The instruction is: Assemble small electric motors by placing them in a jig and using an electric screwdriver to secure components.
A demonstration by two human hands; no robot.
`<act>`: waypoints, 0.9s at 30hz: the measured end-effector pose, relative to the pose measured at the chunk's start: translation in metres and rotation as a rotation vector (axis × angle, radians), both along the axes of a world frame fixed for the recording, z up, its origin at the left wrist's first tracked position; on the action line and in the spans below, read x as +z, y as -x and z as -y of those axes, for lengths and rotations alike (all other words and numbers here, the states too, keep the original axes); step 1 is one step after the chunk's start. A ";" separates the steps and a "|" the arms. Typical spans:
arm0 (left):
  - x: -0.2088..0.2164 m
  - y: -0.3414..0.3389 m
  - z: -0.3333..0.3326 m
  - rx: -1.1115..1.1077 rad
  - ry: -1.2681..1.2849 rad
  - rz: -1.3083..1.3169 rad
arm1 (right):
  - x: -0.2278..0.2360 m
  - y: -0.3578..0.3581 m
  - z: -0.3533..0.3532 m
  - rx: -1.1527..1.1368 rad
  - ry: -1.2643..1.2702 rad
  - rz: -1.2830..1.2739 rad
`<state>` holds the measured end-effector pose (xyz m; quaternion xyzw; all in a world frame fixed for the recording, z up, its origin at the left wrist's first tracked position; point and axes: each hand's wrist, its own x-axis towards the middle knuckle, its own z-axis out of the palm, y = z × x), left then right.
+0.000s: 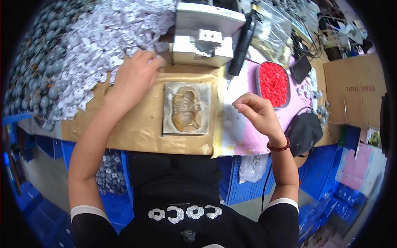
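Observation:
My left hand (135, 78) is at the near edge of a heap of white plastic parts (111, 29), its fingers bent together. A bit of white shows by the fingertips, too blurred to name. My right hand (258, 113) hovers over the pink sheet with thumb and forefinger pinched; whatever they hold is too small to make out. Between the hands, a square metal block (168, 124) lies on the brown-covered table, with a rounded, figure-shaped hollow in its top. Right of it, a grey tub (258, 82) is full of small red pieces (273, 82), close to my right hand.
A white and silver machine (209, 16) stands behind the block, with a black pen-like tool (243, 43) beside it. Grey round parts (33, 62) are heaped far left. A black cap (304, 132) and a cardboard box (353, 93) are at right. Blue crates (248, 186) stand below the table.

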<state>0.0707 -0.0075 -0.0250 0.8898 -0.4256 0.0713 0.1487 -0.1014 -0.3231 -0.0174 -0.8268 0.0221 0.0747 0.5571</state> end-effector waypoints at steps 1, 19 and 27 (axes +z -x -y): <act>-0.013 -0.011 0.007 0.005 -0.047 0.034 | 0.006 0.003 0.004 0.022 0.080 0.015; -0.003 0.079 0.009 -0.113 0.397 -0.489 | -0.023 -0.027 0.089 -0.120 1.147 0.286; -0.028 0.089 0.022 0.021 0.351 -0.306 | -0.027 -0.022 0.100 -0.095 1.135 0.303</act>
